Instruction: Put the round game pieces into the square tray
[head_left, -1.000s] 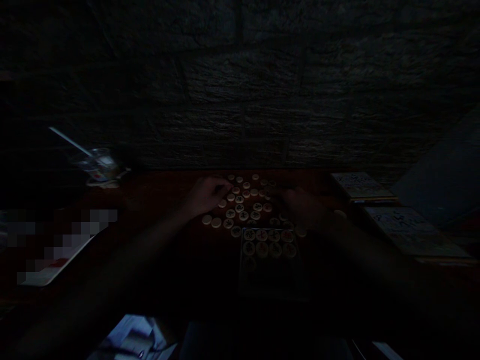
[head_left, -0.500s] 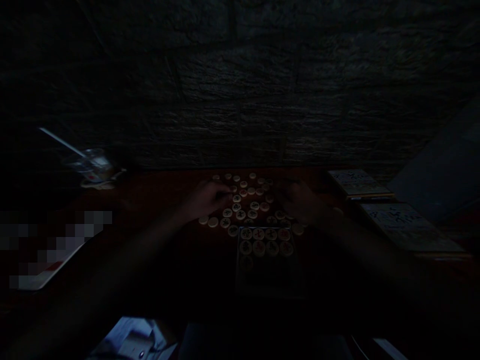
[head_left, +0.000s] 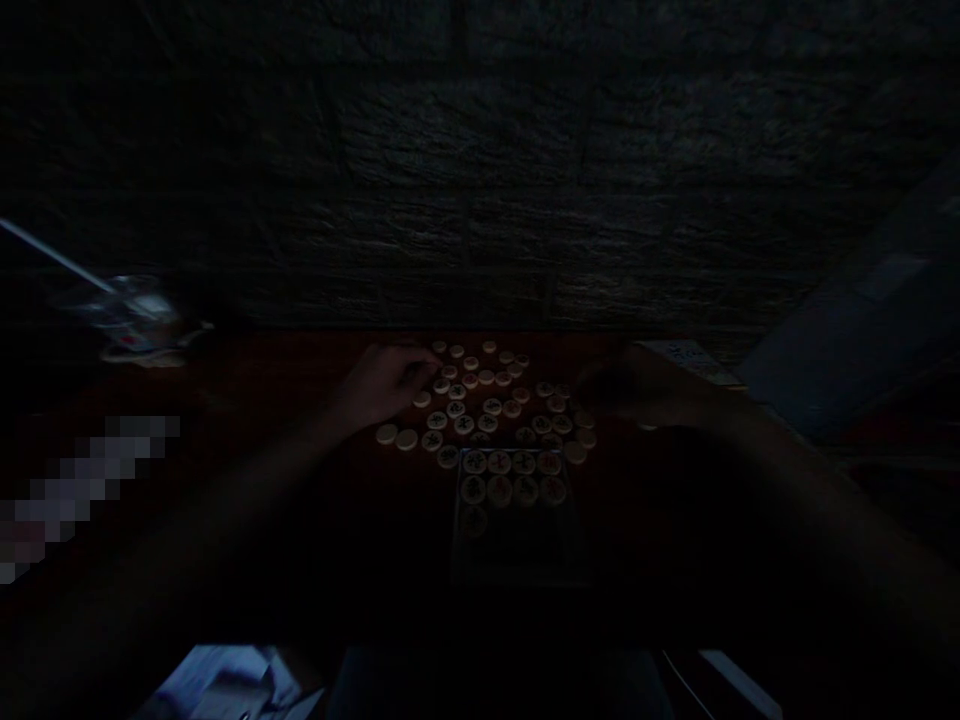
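Observation:
In the dim head view, several round Chinese chess pieces (head_left: 463, 424) with black or red characters lie spread on the dark table; some show blank faces. At their left edge rests my left hand (head_left: 382, 383), fingers curled and tips drawn together among the far pieces; what they hold, if anything, is hidden. To the right of the spread is my right hand (head_left: 634, 388), very dark, its fingers not readable. Nearest me stands an open rectangular box (head_left: 517, 578), its far two rows filled with pieces and one more piece (head_left: 474, 521) starting a third row at left.
A clear plastic cup (head_left: 142, 312) with a straw stands at the far left. Beyond the table (head_left: 300, 350) rises a rough stone-block wall (head_left: 480, 240). A patterned box (head_left: 690, 360) lies at the right behind my right arm. Pale papers (head_left: 225, 680) show below the front edge.
My right hand has moved right, away from the pieces, towards the patterned boxes. The left hand stays by the pieces' left side. The view has turned slightly right.

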